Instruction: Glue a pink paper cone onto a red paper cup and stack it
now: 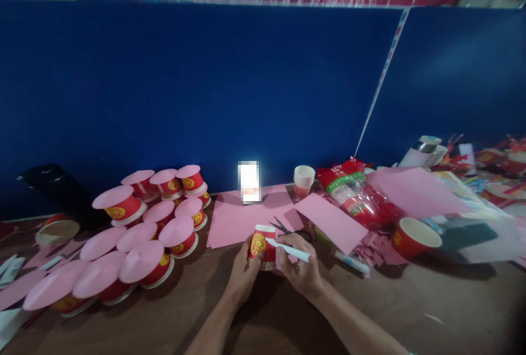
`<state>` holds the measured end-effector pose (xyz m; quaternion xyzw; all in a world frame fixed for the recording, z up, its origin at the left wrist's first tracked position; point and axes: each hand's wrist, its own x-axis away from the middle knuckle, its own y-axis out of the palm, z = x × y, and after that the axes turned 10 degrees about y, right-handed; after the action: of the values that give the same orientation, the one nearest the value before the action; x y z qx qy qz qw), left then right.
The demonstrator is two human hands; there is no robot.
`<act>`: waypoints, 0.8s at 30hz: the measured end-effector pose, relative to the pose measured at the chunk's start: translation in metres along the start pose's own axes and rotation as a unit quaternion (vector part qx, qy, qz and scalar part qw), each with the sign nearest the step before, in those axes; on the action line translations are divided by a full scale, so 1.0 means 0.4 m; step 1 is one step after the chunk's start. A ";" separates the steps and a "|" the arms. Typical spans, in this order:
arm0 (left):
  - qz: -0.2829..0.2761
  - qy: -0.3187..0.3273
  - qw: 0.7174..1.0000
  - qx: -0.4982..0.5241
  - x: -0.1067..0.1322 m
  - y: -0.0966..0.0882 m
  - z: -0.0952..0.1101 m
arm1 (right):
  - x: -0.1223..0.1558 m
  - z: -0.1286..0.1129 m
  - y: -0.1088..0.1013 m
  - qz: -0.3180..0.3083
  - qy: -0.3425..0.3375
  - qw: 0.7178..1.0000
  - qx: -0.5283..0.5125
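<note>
Fingers closed, left hand (241,272) grips an untopped red cup (262,246), right hand (301,272) a white pen (288,249); pink-topped cups (135,245) crowd the desk's (411,311) left edge.

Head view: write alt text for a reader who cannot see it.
The left hand holds a red cup over a brown table, and the right hand holds a white stick with its tip at the cup. Pink paper and scissors lie just behind; red cups capped with pink discs crowd the left, before a blue wall.
</note>
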<state>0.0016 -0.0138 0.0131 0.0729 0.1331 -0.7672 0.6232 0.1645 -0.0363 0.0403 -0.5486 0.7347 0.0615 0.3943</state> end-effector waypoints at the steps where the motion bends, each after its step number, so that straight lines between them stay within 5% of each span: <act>1: 0.000 -0.002 1.000 -0.004 0.000 0.000 0.000 | 0.001 0.001 0.001 -0.004 0.001 1.000 -0.001; 24: 0.010 -0.009 1.000 -0.002 0.001 -0.003 0.002 | -0.001 -0.002 0.000 -0.001 -0.006 1.000 0.003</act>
<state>0.0005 -0.0142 0.0137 0.0661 0.1278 -0.7612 0.6323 0.1640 -0.0363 0.0409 -0.5479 0.7319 0.0617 0.4004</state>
